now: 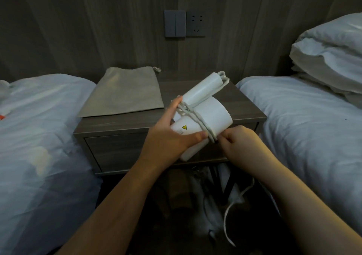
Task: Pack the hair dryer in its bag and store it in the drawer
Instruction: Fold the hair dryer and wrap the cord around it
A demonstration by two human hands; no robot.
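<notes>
A dark grey wood-grain nightstand (248,110) with one closed front drawer (121,149) stands between two beds covered in white duvets (45,117). A flat grey drawstring cloth bag (125,92) lies on its left rear top.

The only sign that can be made out is a small yellow warning triangle (184,127) printed on the white body of the hair dryer (203,115), near its narrower end. Just below the triangle sit a few rows of tiny grey print (181,131), too small and blurred to read. No brand name, number or other lettering is legible anywhere else in view.
</notes>
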